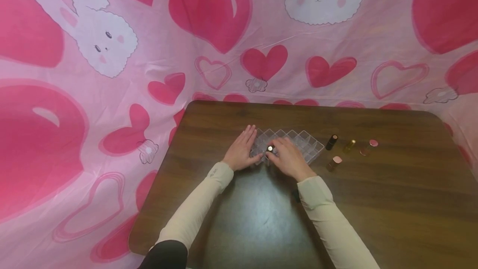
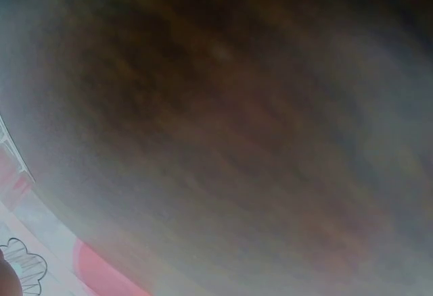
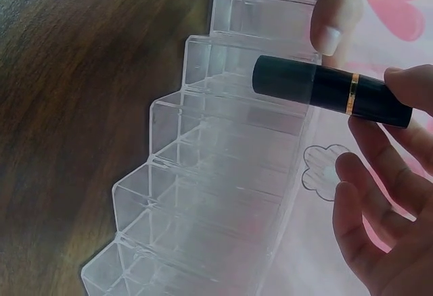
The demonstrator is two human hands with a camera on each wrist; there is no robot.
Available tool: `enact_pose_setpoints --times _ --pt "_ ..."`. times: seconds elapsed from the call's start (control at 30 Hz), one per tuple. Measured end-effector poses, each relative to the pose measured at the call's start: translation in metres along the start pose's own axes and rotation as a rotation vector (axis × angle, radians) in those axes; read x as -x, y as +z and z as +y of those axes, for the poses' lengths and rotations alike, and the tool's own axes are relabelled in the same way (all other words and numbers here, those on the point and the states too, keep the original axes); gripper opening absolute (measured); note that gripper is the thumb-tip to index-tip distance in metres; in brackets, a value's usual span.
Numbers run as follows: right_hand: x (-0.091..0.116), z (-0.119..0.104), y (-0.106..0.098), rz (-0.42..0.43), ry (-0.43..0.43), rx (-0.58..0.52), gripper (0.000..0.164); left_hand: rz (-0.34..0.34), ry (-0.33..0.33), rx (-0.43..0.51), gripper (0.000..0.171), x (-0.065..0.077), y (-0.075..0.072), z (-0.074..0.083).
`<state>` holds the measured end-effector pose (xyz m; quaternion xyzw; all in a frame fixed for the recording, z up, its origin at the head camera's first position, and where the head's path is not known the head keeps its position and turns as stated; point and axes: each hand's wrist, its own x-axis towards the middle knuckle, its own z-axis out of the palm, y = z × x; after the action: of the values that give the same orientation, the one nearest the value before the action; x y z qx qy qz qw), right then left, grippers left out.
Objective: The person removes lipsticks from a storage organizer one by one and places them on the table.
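Note:
A clear stepped organizer (image 1: pixel 311 146) with many small compartments stands on the table. My right hand (image 1: pixel 289 159) pinches a black lipstick tube (image 3: pixel 331 92) with a gold band between thumb and fingers. In the right wrist view the tube's far end shows through the clear wall, in a compartment near the organizer's left end. My left hand (image 1: pixel 240 150) rests along the organizer's left side with fingers straight, its thumb (image 3: pixel 329 36) near the tube. The left wrist view is mostly dark and blurred, so the hand's contact there is hidden.
Right of the organizer stand a black lipstick (image 1: pixel 331 142), a small gold tube (image 1: pixel 350 145), a pink-capped clear tube (image 1: pixel 369 147) and a brown tube with a pink top (image 1: pixel 335 162). A dark object (image 1: pixel 296 196) is partly hidden by the right sleeve. Heart-patterned cloth hangs behind the table.

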<state>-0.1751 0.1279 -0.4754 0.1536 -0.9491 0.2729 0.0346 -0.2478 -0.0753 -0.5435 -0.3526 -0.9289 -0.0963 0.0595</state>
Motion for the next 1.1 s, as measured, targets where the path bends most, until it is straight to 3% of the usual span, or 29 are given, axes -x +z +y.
enact_pose_setpoints --times 0.4,1.1 --pt "0.001 -0.005 -0.006 0.064 -0.048 -0.006 0.021 0.002 -0.007 0.0 0.089 0.0 0.001 0.001" --pt "0.002 -0.001 -0.011 0.067 -0.038 -0.013 0.027 -0.004 -0.019 0.03 0.09 0.0 0.001 0.001"
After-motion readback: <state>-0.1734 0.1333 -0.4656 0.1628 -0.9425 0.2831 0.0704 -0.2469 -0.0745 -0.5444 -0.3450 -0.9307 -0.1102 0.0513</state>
